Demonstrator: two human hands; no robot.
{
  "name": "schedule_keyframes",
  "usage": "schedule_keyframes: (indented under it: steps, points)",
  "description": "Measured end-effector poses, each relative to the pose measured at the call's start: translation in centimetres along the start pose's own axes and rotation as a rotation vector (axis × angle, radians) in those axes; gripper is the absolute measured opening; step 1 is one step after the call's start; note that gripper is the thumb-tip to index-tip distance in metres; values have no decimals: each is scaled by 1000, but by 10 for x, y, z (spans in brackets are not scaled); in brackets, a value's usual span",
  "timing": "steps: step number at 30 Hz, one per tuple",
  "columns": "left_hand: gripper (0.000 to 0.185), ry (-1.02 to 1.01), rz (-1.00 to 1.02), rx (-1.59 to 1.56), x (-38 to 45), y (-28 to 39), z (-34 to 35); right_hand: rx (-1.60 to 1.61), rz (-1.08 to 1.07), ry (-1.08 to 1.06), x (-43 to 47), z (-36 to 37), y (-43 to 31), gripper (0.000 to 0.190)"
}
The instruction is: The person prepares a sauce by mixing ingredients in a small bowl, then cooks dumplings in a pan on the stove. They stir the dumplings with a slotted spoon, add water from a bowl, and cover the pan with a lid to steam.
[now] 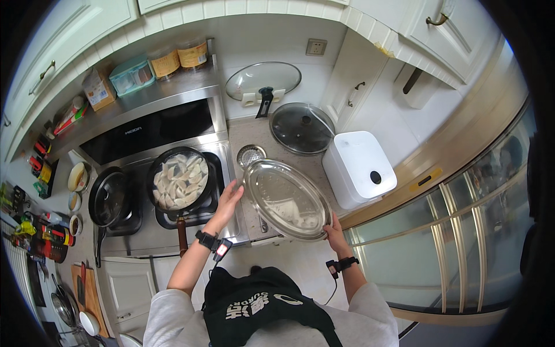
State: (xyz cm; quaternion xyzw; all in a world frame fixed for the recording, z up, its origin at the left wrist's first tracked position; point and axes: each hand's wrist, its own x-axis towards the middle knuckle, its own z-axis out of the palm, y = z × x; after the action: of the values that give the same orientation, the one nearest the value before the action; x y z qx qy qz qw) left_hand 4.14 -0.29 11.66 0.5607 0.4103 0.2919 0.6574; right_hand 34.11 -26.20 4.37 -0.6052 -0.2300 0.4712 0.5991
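Observation:
My right hand (334,233) grips the lower right rim of an oval stainless steel platter (288,199), its thumb over the edge. The platter is tilted above the counter, shiny, with droplets on its surface. My left hand (227,200) is close beside the platter's left rim, fingers apart and fingertips visible; contact with the rim is hard to judge. Left of that hand, a frying pan (151,191) of pale dumplings (181,182) sits on the stove's right burner. Its brown handle (182,236) points toward me, near my left forearm.
A second black pan (108,197), with a lid in it, is on the left burner. On the counter (253,130) are a perforated metal disc (251,155), a dark-rimmed glass lid (302,129) and a white appliance (360,169). Another glass lid (263,78) hangs on the wall.

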Motion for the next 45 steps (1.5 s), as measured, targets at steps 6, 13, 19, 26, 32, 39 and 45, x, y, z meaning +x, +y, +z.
schedule_keyframes:
  steps: [6, 13, 19, 26, 32, 39, 45]
  points:
    - [43, -48, -24, -102, -66, -10, -26, -15, 9, 59, 26, 6, 23, 68]
    - [33, 104, -28, -148, -149, -24, -76, 28, 123, 143, 34, 7, 29, 36]
    - [32, 308, -57, -271, -215, -34, -118, -225, 302, 343, 5, 5, 116, 42]
    - [32, 242, -92, -186, -252, -25, -175, -1030, -471, 114, 27, 189, 120, 53]
    - [29, 350, -140, -55, -306, -30, -257, -1387, -334, 228, 64, 233, 111, 53]
    - [26, 602, -206, -153, -372, -57, -310, -837, 136, 76, 78, 252, 83, 19]
    - [27, 579, -220, -263, -375, -77, -331, 250, 522, -217, 89, 288, 55, 10]
